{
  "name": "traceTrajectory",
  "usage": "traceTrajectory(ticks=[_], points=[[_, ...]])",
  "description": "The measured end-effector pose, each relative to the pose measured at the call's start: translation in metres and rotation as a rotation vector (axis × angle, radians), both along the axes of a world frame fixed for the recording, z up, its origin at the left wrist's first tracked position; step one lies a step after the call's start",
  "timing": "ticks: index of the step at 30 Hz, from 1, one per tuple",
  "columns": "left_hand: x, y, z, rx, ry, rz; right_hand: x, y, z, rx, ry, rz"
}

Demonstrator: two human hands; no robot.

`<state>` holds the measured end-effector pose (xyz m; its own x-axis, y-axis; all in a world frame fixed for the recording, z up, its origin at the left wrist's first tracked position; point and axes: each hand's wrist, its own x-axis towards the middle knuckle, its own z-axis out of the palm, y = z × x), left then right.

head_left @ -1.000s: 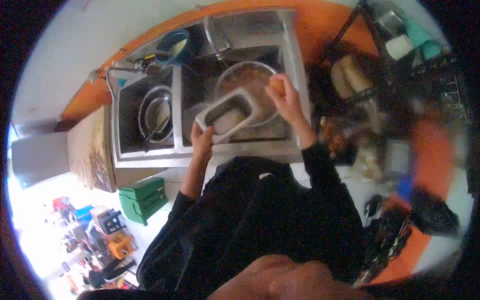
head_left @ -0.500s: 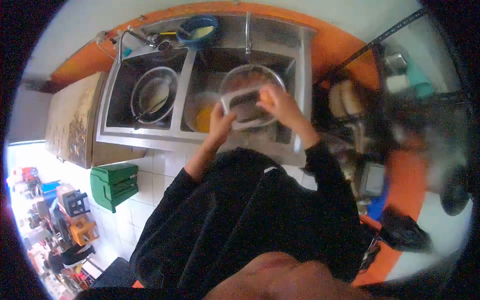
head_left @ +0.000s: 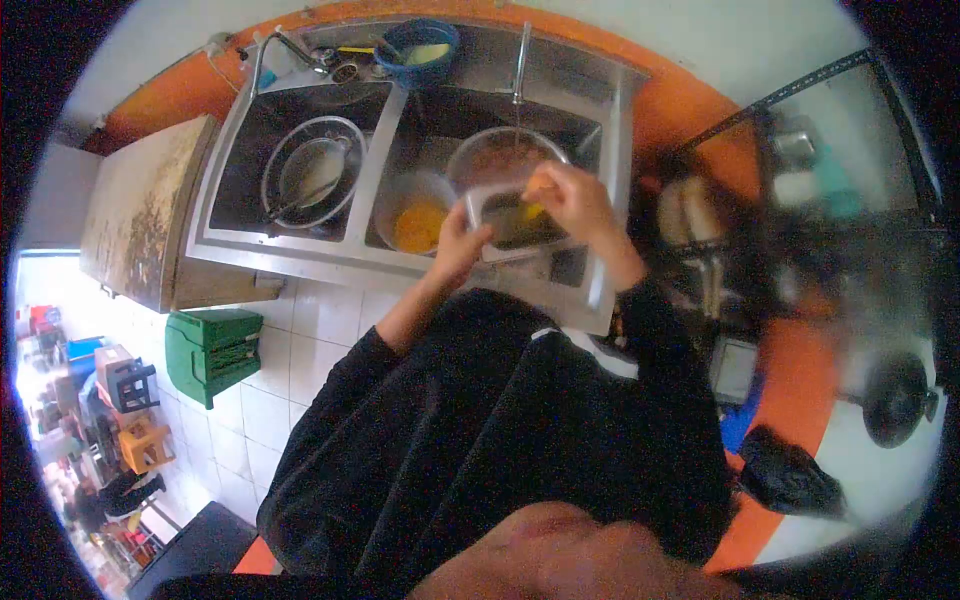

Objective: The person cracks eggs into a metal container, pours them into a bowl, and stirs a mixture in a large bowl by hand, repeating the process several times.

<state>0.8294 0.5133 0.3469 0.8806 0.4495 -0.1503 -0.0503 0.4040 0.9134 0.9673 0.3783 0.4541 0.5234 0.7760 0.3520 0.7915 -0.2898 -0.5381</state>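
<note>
My left hand point(head_left: 463, 247) is closed on the side of a pale rectangular plastic container point(head_left: 476, 212), held tilted over the right sink basin point(head_left: 425, 125). At the container's far right edge, my right hand point(head_left: 580, 205) pinches a small orange-and-yellow piece point(head_left: 537, 209), whose kind I cannot make out. Behind the container stands a large round metal bowl point(head_left: 462, 160) with reddish contents, partly hidden by the container and hand. To the left, a pale bowl point(head_left: 388, 205) holds something yellow-orange. A thin stream seems to fall from the faucet point(head_left: 522, 65) into the metal bowl.
In the left basin sits a round bowl point(head_left: 268, 180) with a utensil in it. A blue bowl point(head_left: 418, 70) stands on the sink's back ledge beside another faucet point(head_left: 285, 45). A green crate point(head_left: 210, 355) is on the floor at left. A stove area point(head_left: 700, 260) lies at right.
The view has shifted slightly. Both hands stay at the container; yellow now shows below my right fingers, where only orange showed before.
</note>
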Motion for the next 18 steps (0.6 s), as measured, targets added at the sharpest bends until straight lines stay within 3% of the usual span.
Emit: traceTrajectory(ticks=[8,10,14,16,17,18], points=[[0.001,-0.001,0.005,0.060,-0.053,-0.051,-0.006,-0.007,0.010,0.166,0.069,-0.004],[0.001,-0.003,0.006,0.054,-0.080,-0.077,-0.008,-0.009,-0.004,0.045,0.064,-0.007],[0.004,-0.003,0.009,0.061,-0.021,-0.062,-0.002,-0.016,-0.043,0.052,0.073,0.005],[0.001,-0.005,0.018,0.075,0.016,-0.059,0.009,-0.021,-0.062,0.366,0.685,0.028],[-0.001,-0.006,0.027,0.043,-0.003,-0.064,0.009,-0.026,-0.051,0.365,0.689,0.026],[-0.002,-0.006,0.031,0.012,-0.022,-0.070,0.010,-0.034,-0.037,0.369,0.946,0.011]])
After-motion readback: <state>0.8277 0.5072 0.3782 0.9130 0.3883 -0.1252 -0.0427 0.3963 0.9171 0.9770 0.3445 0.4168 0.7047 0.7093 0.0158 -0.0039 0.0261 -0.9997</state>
